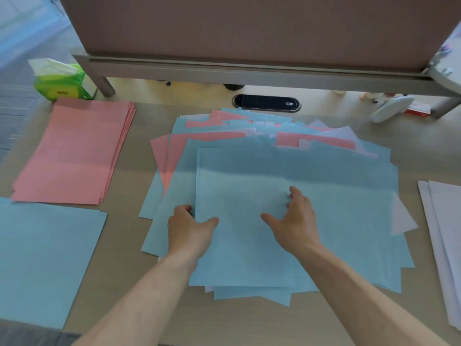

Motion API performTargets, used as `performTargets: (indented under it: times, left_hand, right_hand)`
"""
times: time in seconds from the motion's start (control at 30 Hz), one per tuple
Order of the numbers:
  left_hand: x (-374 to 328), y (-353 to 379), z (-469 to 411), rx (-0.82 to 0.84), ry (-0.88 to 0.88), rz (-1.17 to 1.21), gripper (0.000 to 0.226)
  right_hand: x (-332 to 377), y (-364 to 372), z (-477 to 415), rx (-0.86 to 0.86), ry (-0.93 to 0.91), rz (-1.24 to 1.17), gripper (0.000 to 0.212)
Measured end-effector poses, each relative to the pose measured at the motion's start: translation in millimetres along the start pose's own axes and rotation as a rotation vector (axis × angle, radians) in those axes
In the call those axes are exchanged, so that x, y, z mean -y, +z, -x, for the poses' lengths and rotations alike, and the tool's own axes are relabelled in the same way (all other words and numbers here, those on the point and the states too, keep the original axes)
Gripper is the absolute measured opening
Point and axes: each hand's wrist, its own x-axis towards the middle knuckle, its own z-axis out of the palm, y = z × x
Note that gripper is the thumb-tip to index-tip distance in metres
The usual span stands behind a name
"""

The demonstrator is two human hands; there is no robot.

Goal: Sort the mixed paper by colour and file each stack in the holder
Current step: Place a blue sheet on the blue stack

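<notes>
We observe a mixed pile (274,136) of blue, pink and white sheets at the centre of the desk (224,325), loosely fanned, with corners sticking out on all sides. The top blue sheet (244,186) lies roughly square to the viewer on the near part of that pile.

The left hand (189,226) holds the left edge of the top blue sheet. The thumb lies on top of the paper and the fingers (184,208) curl at the edge; we cannot tell how far they reach beneath it. The right hand (296,221) rests on the same sheet, right of its middle, palm down and spread wide. Its fingertips (291,193) touch the paper and it grips nothing.

Three sorted stacks lie apart from the pile:
- The pink stack (74,151) is at far left, its edges slightly stepped.
- The blue stack (45,265) is at near left, just below the pink one and running off the left edge of the view.
- The white stack (444,233) is at the right edge, partly cut off.

Beyond the pink stack stands a green tissue pack (59,81) with a tissue protruding. An oval cable port (267,103) is set in the desk just behind the pile. A brown partition panel (249,28) stands along the far side.
</notes>
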Motion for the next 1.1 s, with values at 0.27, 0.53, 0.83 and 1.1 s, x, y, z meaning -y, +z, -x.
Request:
performTargets:
  times: [0.27, 0.53, 0.83, 1.1]
  left_hand:
    - [-12, -8, -11, 0.138, -0.149, 0.185, 0.022]
    - [-2, -28, -11, 0.167, 0.223, -0.103, 0.017]
    - [7, -95, -43, 0.034, 0.31, -0.305, 0.011]
    - [18, -84, -47, 0.059, 0.32, -0.349, 0.006]
  right_hand:
    - [9, 1, -9, 0.004, 0.184, -0.168, 0.074]
    - [30, 12, -3, 0.088, 0.134, -0.105, 0.033]
    - [49, 52, 24, 0.231, 0.122, -0.295, 0.025]
    - [52, 53, 30, 0.128, 0.092, -0.195, 0.027]
